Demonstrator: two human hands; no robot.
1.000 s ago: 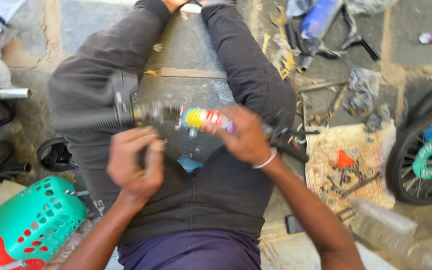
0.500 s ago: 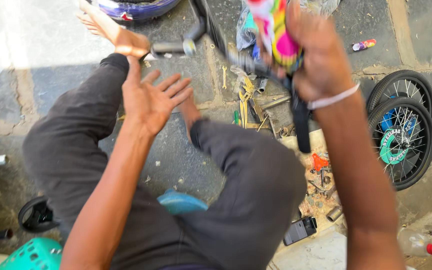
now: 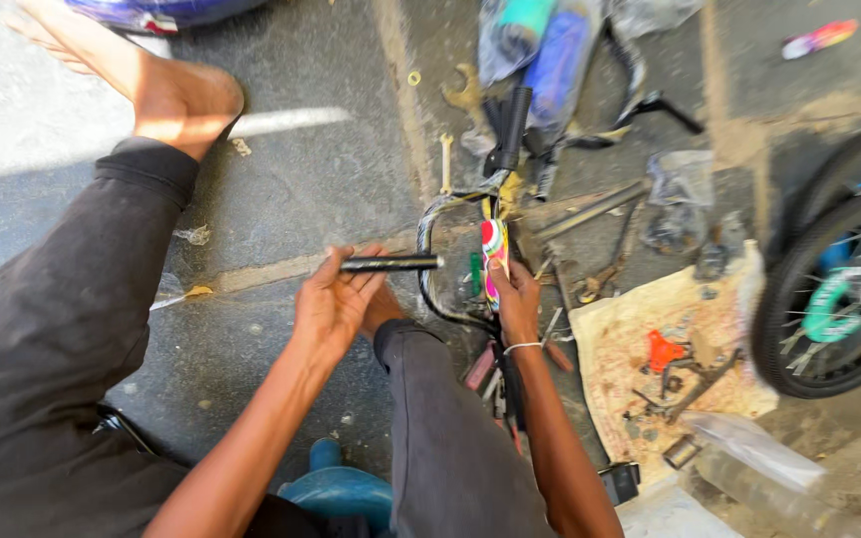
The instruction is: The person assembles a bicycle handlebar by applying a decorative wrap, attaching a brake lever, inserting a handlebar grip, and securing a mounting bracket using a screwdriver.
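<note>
Handlebar [image 3: 450, 214] lowered, left hand [image 3: 336, 299] on grip [image 3: 391, 263]

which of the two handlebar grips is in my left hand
The near black grip, lying sideways across your left hand. The other grip points away toward the bags, untouched.

This looks like a bike repair spot outside on the ground. Sun falls on the stone floor [image 3: 281, 199]. A small bike wheel [image 3: 834, 289], a wrench [image 3: 445, 159] and a dirty cloth [image 3: 650, 369] with little metal parts, maybe bolts, lie around.
</note>
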